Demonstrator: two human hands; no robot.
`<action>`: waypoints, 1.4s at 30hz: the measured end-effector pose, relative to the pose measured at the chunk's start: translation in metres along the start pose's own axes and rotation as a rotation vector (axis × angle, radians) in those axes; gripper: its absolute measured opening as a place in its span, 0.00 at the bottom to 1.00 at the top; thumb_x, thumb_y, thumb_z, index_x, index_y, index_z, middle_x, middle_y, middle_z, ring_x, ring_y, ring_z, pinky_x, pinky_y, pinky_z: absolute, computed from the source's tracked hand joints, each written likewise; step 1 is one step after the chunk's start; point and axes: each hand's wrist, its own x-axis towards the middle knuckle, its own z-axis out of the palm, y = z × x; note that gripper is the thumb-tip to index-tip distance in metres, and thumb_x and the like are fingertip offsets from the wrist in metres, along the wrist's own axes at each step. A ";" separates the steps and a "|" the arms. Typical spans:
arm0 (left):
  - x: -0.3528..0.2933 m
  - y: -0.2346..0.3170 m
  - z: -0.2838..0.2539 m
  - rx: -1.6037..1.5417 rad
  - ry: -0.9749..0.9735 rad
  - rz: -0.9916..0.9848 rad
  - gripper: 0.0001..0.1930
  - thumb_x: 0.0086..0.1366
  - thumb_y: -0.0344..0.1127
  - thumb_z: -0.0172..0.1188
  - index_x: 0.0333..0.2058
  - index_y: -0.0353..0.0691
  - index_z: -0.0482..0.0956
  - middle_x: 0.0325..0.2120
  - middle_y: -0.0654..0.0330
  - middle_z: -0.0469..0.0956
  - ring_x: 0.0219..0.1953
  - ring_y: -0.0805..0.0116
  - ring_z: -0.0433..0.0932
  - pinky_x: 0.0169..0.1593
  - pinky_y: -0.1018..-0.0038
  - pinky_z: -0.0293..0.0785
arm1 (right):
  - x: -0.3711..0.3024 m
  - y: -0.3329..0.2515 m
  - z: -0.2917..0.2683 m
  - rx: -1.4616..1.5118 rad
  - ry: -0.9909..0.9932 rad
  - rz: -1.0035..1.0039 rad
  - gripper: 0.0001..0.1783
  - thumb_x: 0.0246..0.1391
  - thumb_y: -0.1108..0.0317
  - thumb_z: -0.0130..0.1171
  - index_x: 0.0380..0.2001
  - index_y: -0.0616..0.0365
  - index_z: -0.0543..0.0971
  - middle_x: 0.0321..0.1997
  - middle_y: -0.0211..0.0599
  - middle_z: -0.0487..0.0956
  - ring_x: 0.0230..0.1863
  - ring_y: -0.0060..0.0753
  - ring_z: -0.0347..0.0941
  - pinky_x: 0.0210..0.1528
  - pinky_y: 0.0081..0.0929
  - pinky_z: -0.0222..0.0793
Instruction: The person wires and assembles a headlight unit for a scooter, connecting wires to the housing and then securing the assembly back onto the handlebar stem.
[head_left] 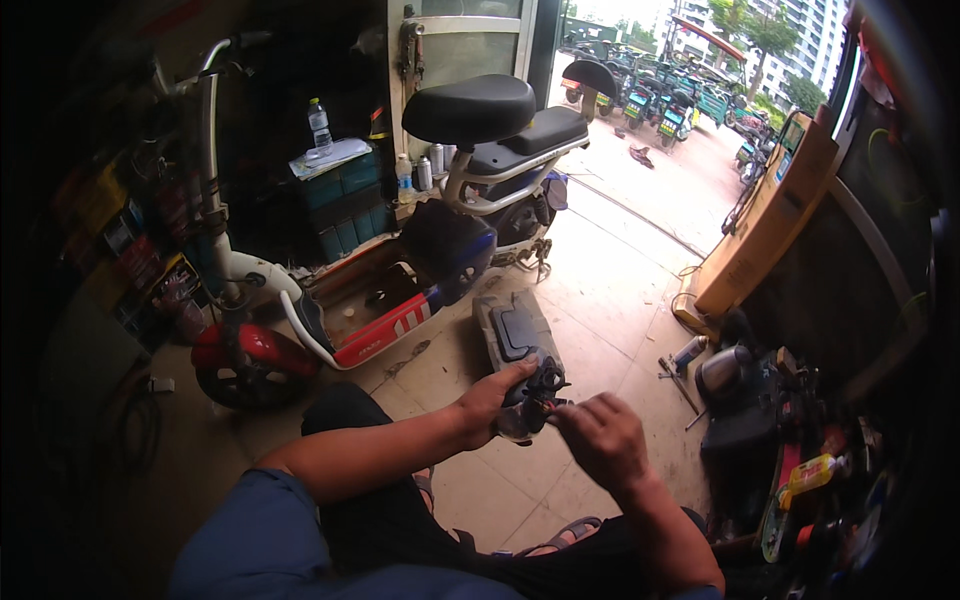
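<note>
My left hand [487, 402] is closed around a small dark part [543, 388] with a tangle of black and reddish wires and a greyish, shiny lower end. Its kind is unclear. Just to the right of the wires, my right hand [608, 437] has its fingers pinched together, touching or close to the wire ends; what sits between the fingertips is too small to make out. Beyond the left hand, a dark box with a carrying handle [515, 330] stands on the tiled floor, partly covered by the held part.
An electric scooter [385, 330] with red and white panels stands at the left, its floorboard compartment uncovered. A yellow cabinet [765, 225] leans by the doorway. Tools and a spray can [690, 350] lie at right. Parked bikes [650, 100] fill the outside.
</note>
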 end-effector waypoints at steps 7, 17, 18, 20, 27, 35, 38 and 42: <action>-0.003 0.006 0.000 -0.009 -0.074 -0.010 0.30 0.79 0.62 0.46 0.65 0.45 0.72 0.48 0.54 0.85 0.43 0.65 0.86 0.41 0.66 0.86 | -0.007 0.029 -0.014 0.150 0.074 0.237 0.05 0.56 0.74 0.71 0.35 0.56 0.84 0.27 0.34 0.83 0.29 0.38 0.78 0.36 0.35 0.76; -0.005 0.015 0.020 -0.013 -0.082 0.161 0.25 0.80 0.57 0.51 0.61 0.44 0.76 0.51 0.56 0.84 0.51 0.68 0.85 0.49 0.71 0.85 | -0.017 0.043 -0.017 0.362 0.264 0.587 0.06 0.59 0.70 0.73 0.32 0.60 0.85 0.27 0.31 0.83 0.26 0.27 0.75 0.31 0.29 0.71; -0.009 0.017 0.021 -0.001 -0.041 0.136 0.28 0.78 0.60 0.52 0.62 0.44 0.75 0.51 0.55 0.84 0.51 0.66 0.86 0.48 0.68 0.85 | -0.022 0.046 -0.011 0.661 0.281 0.796 0.10 0.65 0.66 0.70 0.33 0.62 0.86 0.28 0.29 0.83 0.27 0.22 0.74 0.31 0.26 0.70; -0.012 0.024 0.014 -0.027 -0.113 0.164 0.32 0.76 0.65 0.52 0.64 0.45 0.73 0.51 0.54 0.84 0.51 0.63 0.86 0.48 0.66 0.85 | -0.032 0.059 -0.019 0.796 0.122 1.025 0.20 0.72 0.56 0.63 0.35 0.65 0.86 0.28 0.27 0.83 0.29 0.14 0.72 0.31 0.21 0.66; -0.012 0.033 0.005 -0.119 -0.198 0.255 0.34 0.77 0.66 0.48 0.66 0.44 0.70 0.55 0.51 0.82 0.51 0.52 0.86 0.47 0.57 0.88 | -0.034 0.063 -0.028 0.937 0.410 1.039 0.14 0.63 0.67 0.72 0.48 0.65 0.86 0.38 0.30 0.85 0.35 0.19 0.76 0.39 0.19 0.70; -0.010 0.026 0.000 -0.125 -0.118 0.169 0.34 0.77 0.66 0.47 0.65 0.43 0.72 0.54 0.51 0.83 0.52 0.53 0.86 0.51 0.56 0.87 | -0.007 0.020 -0.025 0.619 0.182 0.614 0.20 0.54 0.70 0.77 0.49 0.62 0.86 0.46 0.39 0.87 0.47 0.30 0.82 0.50 0.25 0.79; -0.008 0.021 0.001 -0.081 -0.088 0.150 0.33 0.77 0.66 0.48 0.63 0.43 0.73 0.53 0.52 0.83 0.52 0.56 0.86 0.53 0.58 0.87 | 0.001 0.011 -0.021 0.155 0.018 0.247 0.23 0.42 0.68 0.82 0.45 0.56 0.87 0.37 0.38 0.83 0.41 0.38 0.80 0.41 0.29 0.79; -0.008 0.016 0.011 -0.031 -0.034 0.109 0.33 0.77 0.67 0.48 0.63 0.44 0.74 0.52 0.54 0.83 0.51 0.59 0.86 0.53 0.58 0.87 | -0.003 0.012 -0.006 0.059 0.072 0.170 0.12 0.45 0.73 0.78 0.34 0.55 0.85 0.27 0.32 0.80 0.31 0.39 0.78 0.36 0.35 0.75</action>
